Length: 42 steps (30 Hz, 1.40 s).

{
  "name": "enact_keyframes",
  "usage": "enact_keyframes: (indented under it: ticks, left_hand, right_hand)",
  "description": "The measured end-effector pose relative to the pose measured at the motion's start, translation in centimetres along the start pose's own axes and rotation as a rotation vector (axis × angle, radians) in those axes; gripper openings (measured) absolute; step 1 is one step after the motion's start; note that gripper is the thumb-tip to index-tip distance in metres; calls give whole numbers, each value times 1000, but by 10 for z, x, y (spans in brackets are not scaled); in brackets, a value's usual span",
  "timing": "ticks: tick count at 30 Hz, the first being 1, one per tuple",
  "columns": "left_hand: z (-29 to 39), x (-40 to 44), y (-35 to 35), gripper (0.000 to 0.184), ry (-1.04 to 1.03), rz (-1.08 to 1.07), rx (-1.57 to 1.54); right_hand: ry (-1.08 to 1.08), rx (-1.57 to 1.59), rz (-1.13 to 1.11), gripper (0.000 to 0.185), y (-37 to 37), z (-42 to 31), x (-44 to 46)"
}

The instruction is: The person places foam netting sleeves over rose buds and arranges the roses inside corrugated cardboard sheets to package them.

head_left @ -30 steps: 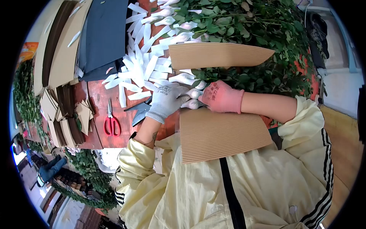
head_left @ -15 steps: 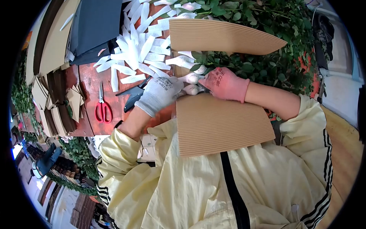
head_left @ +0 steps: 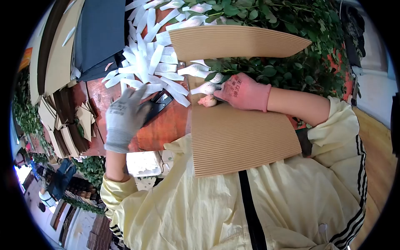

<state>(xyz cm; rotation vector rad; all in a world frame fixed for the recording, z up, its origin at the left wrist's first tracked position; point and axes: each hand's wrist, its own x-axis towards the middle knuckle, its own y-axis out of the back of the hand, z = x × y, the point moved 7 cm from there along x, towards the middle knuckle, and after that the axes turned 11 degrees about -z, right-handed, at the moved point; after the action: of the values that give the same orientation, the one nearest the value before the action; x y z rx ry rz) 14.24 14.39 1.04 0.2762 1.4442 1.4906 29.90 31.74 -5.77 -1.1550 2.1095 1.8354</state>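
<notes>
My left hand (head_left: 121, 114), in a pale grey glove, is over the table beside a pile of white mesh sleeves (head_left: 143, 62). Its fingers are apart, with their tips near the lowest sleeves. Just right of its thumb lies a black tool (head_left: 158, 105), partly covered. My right hand (head_left: 243, 92), in a pink glove, is closed on a rose at the edge of the corrugated cardboard (head_left: 246, 137). This rose's pink head (head_left: 207, 101) is bare and sticks out left of my fingers. Directly above it, a rosebud in a white mesh sleeve (head_left: 205, 88) lies on the cardboard.
Leafy stems (head_left: 287, 75) cover the right side, under a raised cardboard flap (head_left: 237, 41). Dark sheets (head_left: 100, 37) and stacked cardboard pieces (head_left: 62, 121) stand at left on the red table (head_left: 162, 133). Another person (head_left: 48, 196) is far off at lower left.
My left hand has left the rosebuds and moved left to the sleeves, now covering the red scissors. My right hand stays almost in place; a bare pink rose head now shows beside it.
</notes>
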Motion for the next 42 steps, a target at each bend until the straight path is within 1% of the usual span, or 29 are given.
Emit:
enact_keyframes:
  ticks: [1,2,4,5,7,9,10,11,14,16,17,19,20,21,23,25,27,28,29,30,31,32,33,34,35,37,39,41,42]
  left_hand:
    - [21,-1,3,30,-243,185,-65]
    - [40,8,-6,26,-408,86,-268]
    - [75,23,-28,22,-535,-87,-410]
    - [90,29,-41,24,-644,-54,-437]
    - [91,39,-68,27,-510,-240,-317]
    - [90,41,-65,28,-491,-285,-298]
    - [90,41,-66,30,-470,-339,-275]
    - [90,40,-67,30,-472,-342,-274]
    - [89,40,-64,29,-500,-282,-267]
    - [74,47,-49,27,-361,22,-286]
    - [72,50,-54,27,-366,19,-285]
    - [71,55,-61,25,-363,64,-112]
    - [74,61,-68,21,-317,-47,88]
    - [72,65,-69,21,-313,-45,81]
    - [75,68,-74,19,-447,-40,230]
    - [72,62,-71,15,-468,-36,167]
    - [70,52,-59,10,-557,114,74]
    - [65,50,-63,10,-568,104,80]
    - [56,45,-60,8,-581,212,5]
    - [44,39,-54,8,-596,316,-72]
    - [27,38,-46,12,-471,236,-43]
    - [3,33,-40,15,-374,236,59]
    - [-26,27,-36,15,-183,132,39]
    - [-40,15,-27,19,-187,265,89]
    - [-38,10,-11,27,62,66,126]
    - [-14,4,8,29,-16,112,25]
    - [28,7,5,30,-380,283,-127]
    - [69,17,-11,27,-554,311,-203]
    - [84,28,-26,27,-574,210,-186]
  right_hand:
    - [17,-78,54,12,-2,-3,-1]
    - [43,-171,251,11,7,-7,-10]
    - [47,-139,168,11,9,-8,-9]
    - [35,-101,86,11,11,-7,-10]
    - [30,-108,57,11,27,-11,-21]
    - [-95,-5,162,31,42,-4,-32]
    - [-98,36,242,21,44,0,-31]
    - [-99,39,242,21,38,1,-28]
    - [-183,-41,101,23,18,9,-15]
    - [-189,-55,111,24,13,10,-8]
    - [-192,-69,112,25,11,10,-7]
    - [-177,-91,119,20,11,8,-7]
    - [-157,-119,129,16,12,7,-6]
    - [-152,-122,124,16,10,8,-5]
    - [-177,-64,137,15,8,14,-3]
    - [-156,-57,160,13,9,14,-5]
    - [-145,-38,194,12,8,14,-7]
    - [-131,-37,240,12,9,13,-8]
    - [-121,-34,287,11,9,13,-10]
    - [-135,-34,226,13,5,15,-9]
    - [-151,-21,234,13,8,16,-10]
    - [-151,-16,225,14,11,16,-11]
    - [-148,-13,214,15,12,14,-11]
    - [-158,-35,100,28,4,15,-6]
    - [-154,-42,111,28,4,15,-5]
    - [-103,-76,100,27,1,10,-6]
    - [-107,-92,88,29,2,8,-7]
    - [-110,-156,210,28,7,6,-11]
    - [-90,-153,265,25,7,7,-11]
